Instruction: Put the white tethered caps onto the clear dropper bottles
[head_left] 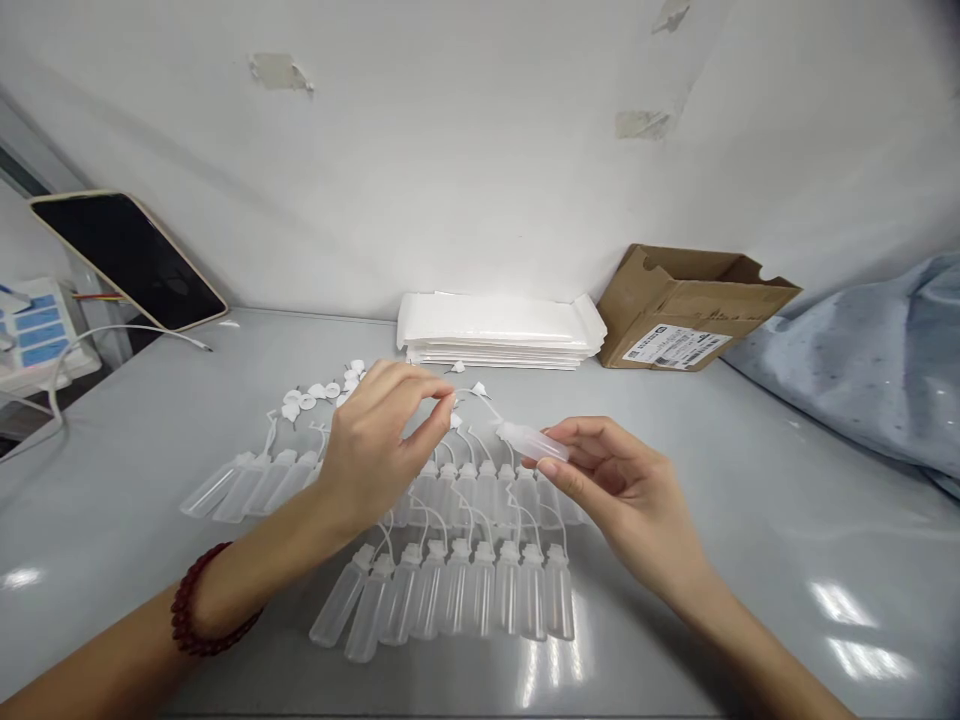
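My right hand grips a small translucent plastic squeeze bottle between thumb and fingers, tilted with its neck to the upper left. From that neck runs a thin white strap. My left hand pinches the strap's far end between thumb and forefinger; the fingertips partly hide it. Below the hands lies a front row of similar bottles with thin straps at their necks. Another row lies behind it, partly covered by both hands. More bottles rest left of my left forearm. Small white caps with thin tips are scattered behind my left hand.
A stack of white padded mailers lies against the wall, beside an open cardboard box. A phone leans at the left, near a white cable and a power strip. Pale blue fabric lies at the right.
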